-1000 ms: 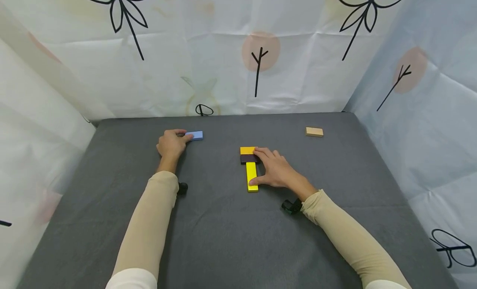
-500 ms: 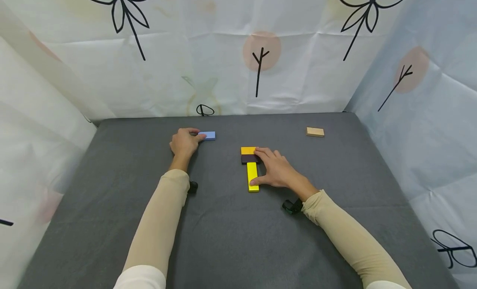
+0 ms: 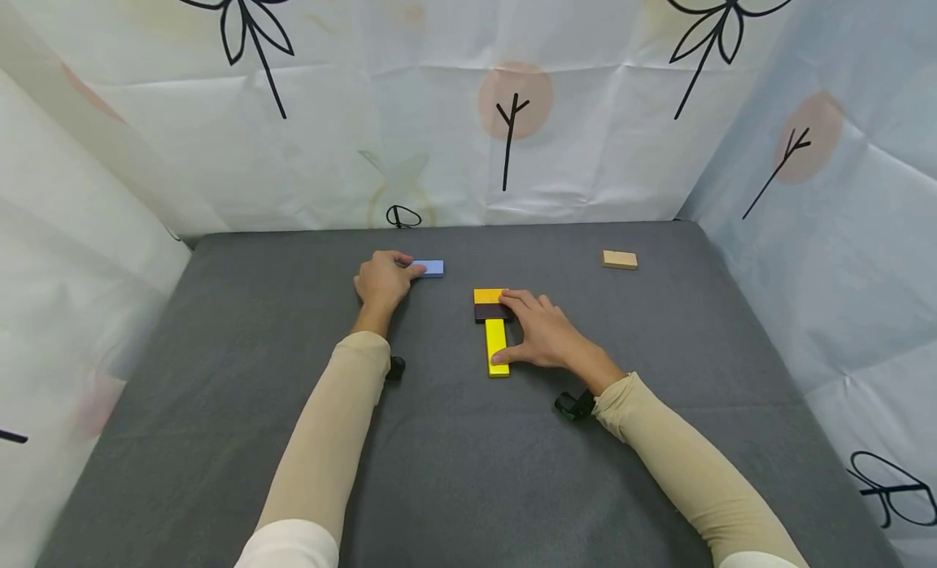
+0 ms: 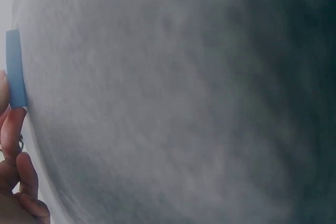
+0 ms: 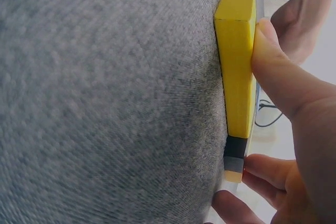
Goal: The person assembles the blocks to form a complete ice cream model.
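Note:
A blue block [image 3: 432, 268] lies on the grey cloth towards the far side, its left end pinched between the thumb and fingers of my left hand [image 3: 382, 281]. The left wrist view shows the same blue block [image 4: 16, 72] at its left edge. Right of centre, a long yellow block [image 3: 494, 338] meets a black block [image 3: 489, 312], and an orange-yellow block [image 3: 486, 296] lies against the black one's far side. My right hand [image 3: 547, 338] rests spread over these, thumb on the long yellow block, fingertips at the black and orange-yellow blocks' right ends.
A light wooden block [image 3: 619, 260] lies alone at the back right of the grey table [image 3: 468, 487]. White printed curtains [image 3: 439, 145] stand behind the table and along both sides.
My left hand has slid the blue block rightwards along the back of the table, closer to the yellow and black blocks. My right hand has stayed in place.

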Action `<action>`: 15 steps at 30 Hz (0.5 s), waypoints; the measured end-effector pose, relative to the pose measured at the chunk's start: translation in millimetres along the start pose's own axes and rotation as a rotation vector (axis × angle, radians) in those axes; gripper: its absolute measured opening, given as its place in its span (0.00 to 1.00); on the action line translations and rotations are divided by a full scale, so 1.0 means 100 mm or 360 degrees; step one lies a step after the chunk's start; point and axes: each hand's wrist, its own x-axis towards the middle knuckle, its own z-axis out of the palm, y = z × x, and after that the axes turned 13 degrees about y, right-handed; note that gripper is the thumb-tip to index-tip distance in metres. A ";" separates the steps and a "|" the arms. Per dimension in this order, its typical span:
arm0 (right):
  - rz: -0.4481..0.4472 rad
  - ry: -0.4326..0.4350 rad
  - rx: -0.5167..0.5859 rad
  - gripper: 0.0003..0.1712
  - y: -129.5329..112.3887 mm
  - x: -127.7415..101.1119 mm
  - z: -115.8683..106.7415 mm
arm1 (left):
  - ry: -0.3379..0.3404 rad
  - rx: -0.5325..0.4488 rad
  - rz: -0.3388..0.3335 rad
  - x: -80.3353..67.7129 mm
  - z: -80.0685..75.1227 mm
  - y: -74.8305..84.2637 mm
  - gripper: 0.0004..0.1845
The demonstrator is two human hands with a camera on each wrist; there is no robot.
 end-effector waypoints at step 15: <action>-0.0001 0.0015 -0.0002 0.62 0.01 0.00 0.02 | -0.0047 0.0053 0.0012 -0.08 0.14 0.19 0.21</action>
